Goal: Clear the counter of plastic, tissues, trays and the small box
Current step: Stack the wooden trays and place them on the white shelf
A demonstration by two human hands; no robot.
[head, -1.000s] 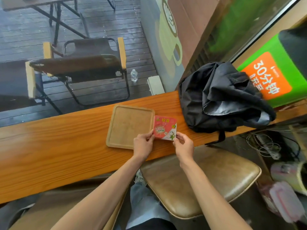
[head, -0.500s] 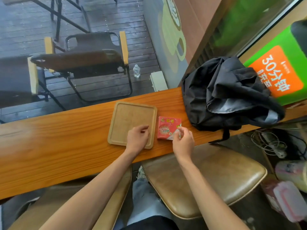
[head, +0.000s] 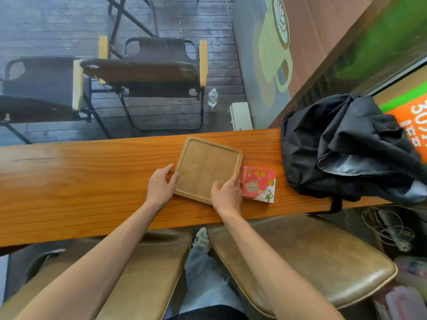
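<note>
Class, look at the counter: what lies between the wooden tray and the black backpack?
In the head view, the small red box lies flat on the counter between the wooden tray and the black backpack.

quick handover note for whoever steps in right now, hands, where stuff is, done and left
Left hand: at the left edge of the wooden tray, fingers on its rim.
Right hand: on the tray's near right corner, thumb on its surface.
The tray lies flat on the counter, turned a little askew. The small red box lies on the counter just right of the tray, with no hand on it. A black backpack sits further right.
Done: no plastic or tissues in view on the counter.
Left: lift the tray away, then take the box.
</note>
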